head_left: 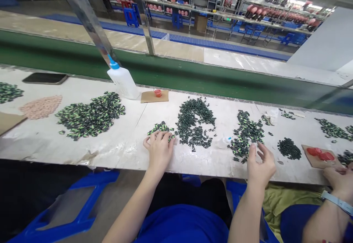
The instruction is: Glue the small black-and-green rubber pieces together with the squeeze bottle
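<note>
One long pale worktable [121,147] bears one broad heap of green-flecked dark pieces [91,116] at left, one ring-like heap of plain dark pieces [186,121] between the two hands, one flecked heap [246,133] at right and one beige heap [41,107] near the left end. One white bottle [124,83] with a blue tip stands behind. The left hand [161,147] curls its fingers down onto one small flecked heap [160,126]; I cannot tell whether it has hold of a piece. The right hand [260,164], at the right-hand flecked heap's near edge, is part open, thumb apart from fingers, gripping nothing that shows. One co-worker's hand [340,180] is farther right. Next come one dark flat slab [45,78], one compact plain dark heap [289,148], one blurred small bottle [222,143] and three red cups: one cup [157,93] on cardboard [146,96], two together on another card [317,162].
</note>
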{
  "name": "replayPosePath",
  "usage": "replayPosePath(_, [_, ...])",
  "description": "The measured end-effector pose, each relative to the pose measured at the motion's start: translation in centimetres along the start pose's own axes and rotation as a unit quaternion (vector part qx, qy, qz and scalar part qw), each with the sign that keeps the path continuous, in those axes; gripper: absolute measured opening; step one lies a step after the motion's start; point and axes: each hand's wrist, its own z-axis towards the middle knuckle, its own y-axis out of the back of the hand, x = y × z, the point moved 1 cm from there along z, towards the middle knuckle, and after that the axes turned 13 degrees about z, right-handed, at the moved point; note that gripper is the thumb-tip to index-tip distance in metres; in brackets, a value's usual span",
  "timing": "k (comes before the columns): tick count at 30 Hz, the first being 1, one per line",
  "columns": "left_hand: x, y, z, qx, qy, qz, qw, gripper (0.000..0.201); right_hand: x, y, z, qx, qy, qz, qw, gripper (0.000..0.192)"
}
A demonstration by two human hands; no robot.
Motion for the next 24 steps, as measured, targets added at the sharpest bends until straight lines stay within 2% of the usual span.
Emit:
replayPosePath(2, [0.0, -0.5, 0.3, 0.003, -0.005, 0.002, 1.000, 0.010, 0.5, -0.8, -0.1, 0.036, 0.050, -0.008, 0.998, 0.045])
replayPosePath(4, [0.0, -1.0, 0.5, 0.005, -0.010, 0.000, 1.000, 0.011, 0.8, -1.8, -0.8, 0.101, 0.088, -0.017, 0.991, 0.048])
replayPosePath(9, [0.2, -1.2, 0.7, -0.005, -0.020, -0.040, 0.999, 0.016, 0.1, -4.1, -2.7, 0.230, 0.084, -0.034, 0.969, 0.052])
replayPosePath(13, [-0.3, -0.9, -0.1, 0.062, -0.068, -0.093, 0.991, 0.011, -0.2, -4.9, -3.0, 0.247, 0.050, 0.014, 0.968, 0.039])
replayPosePath(17, [-1.0, -1.2, -1.7, 0.138, -0.104, -0.122, 0.977, 0.009, 0.9, -4.3, -3.4, 0.265, -0.020, 0.104, 0.958, 0.036])
replayPosePath(20, [-1.1, -1.4, -2.6, 0.151, -0.108, -0.124, 0.975, 0.008, 2.1, -3.5, -3.9, 0.307, -0.059, 0.127, 0.941, 0.034])
replayPosePath(24, [-0.8, -1.3, -2.9, 0.158, -0.102, -0.117, 0.975, 0.009, 3.2, -2.9, -4.2, 0.356, -0.026, 0.146, 0.923, 0.030])
